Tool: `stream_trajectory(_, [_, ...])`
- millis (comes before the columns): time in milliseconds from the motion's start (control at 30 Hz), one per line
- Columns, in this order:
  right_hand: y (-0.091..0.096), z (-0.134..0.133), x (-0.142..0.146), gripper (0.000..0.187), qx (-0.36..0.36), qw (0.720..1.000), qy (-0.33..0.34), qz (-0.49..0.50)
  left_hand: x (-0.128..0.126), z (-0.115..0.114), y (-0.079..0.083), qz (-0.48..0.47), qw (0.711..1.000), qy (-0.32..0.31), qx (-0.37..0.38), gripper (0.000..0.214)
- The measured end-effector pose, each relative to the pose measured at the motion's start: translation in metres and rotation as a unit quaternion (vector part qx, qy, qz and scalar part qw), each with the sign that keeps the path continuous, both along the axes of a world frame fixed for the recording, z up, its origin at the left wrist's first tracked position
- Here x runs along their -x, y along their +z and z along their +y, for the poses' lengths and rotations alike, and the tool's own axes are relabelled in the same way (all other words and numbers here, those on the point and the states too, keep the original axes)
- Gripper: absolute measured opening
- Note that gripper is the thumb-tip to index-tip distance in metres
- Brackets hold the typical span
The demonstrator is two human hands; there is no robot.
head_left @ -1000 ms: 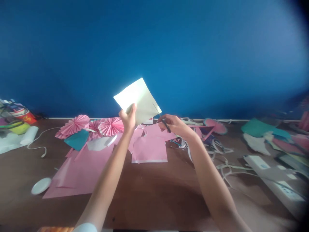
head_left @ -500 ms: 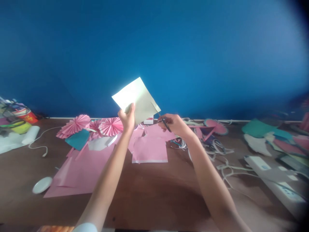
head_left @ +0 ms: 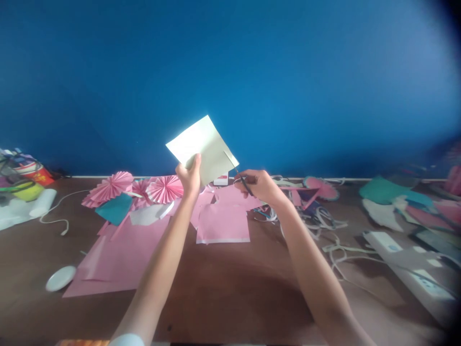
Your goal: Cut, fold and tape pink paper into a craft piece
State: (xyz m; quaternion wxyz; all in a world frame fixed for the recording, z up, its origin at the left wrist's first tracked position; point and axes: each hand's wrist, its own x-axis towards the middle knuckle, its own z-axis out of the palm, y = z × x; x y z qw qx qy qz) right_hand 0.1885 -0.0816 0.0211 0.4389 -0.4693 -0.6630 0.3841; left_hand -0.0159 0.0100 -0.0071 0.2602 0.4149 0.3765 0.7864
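Note:
A pale cream sheet of paper (head_left: 211, 154) is held up above the table, tilted so that one corner points upward. My left hand (head_left: 189, 177) grips its lower left edge, thumb on the near face and the other fingers mostly hidden behind. My right hand (head_left: 261, 185) is closed round the dark handles of a pair of scissors (head_left: 245, 181). The scissors' blades lie over the paper near its right corner. Below them, a pink paper piece (head_left: 223, 223) with a white strip along its front edge lies on the table.
Pink pleated paper fans (head_left: 165, 188), a teal paper piece (head_left: 114, 210) and a large pink sheet (head_left: 118, 259) lie left. A white round lid-like disc (head_left: 61, 278) is nearby. Paper strips (head_left: 324, 218) and a power strip (head_left: 406, 264) lie right. A blue wall (head_left: 230, 72) stands behind.
Almost nothing differs. The view has shifted very slightly; both hands, the paper and the scissors keep nearly the same positions.

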Motion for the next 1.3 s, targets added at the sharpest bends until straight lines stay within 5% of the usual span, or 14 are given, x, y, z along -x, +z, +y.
stream_trajectory(633, [0.005, -0.002, -0.004, 0.032, 0.007, 0.999, -0.022, 0.029, -0.023, -0.019, 0.001, 0.037, 0.996, -0.085, -0.013, 0.035])
stream_trajectory(1300, [0.003, -0.001, 0.0, 0.045, -0.003, 0.998, -0.049, 0.043, -0.023, -0.013, -0.005, -0.004, 0.996, -0.065, 0.057, 0.045])
